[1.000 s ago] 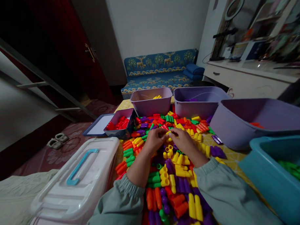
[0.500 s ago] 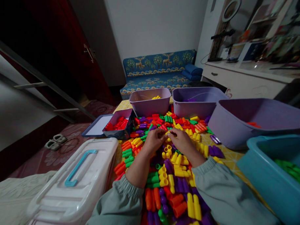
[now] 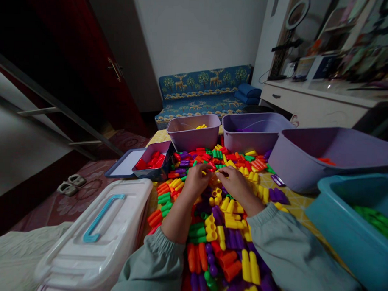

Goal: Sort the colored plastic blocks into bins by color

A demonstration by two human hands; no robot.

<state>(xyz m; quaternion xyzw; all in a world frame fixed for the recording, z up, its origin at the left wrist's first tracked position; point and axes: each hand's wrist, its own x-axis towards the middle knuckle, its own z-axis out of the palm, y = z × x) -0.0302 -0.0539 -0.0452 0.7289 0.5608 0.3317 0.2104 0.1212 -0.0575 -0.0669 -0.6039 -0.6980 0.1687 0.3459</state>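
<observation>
My left hand (image 3: 196,179) is over the pile of coloured plastic building pieces (image 3: 230,238), its fingers curled near a red piece (image 3: 212,166). Close by on the right, my right hand (image 3: 233,181) has its thumb and fingers pinched together, with a narrow gap between the two hands. Anything small in either grip is too hidden to name. Below the hands lie yellow ring-ended pieces (image 3: 216,193), and several yellow tube pieces (image 3: 234,223) lie nearer me. Purple, green, orange and red tube pieces surround them.
Behind the pile stand a pinkish bin (image 3: 194,136) with yellow pieces and a purple bin (image 3: 251,140). At right are a larger purple bin (image 3: 295,166) and a teal bin (image 3: 338,214) with green pieces. At left sit a tin (image 3: 153,174) of red pieces and a lidded clear box (image 3: 114,227).
My hands have drawn slightly apart, the left shifting a little left and up. A yellow piece that showed between the fingertips is now hardly visible. The pile looks the same.
</observation>
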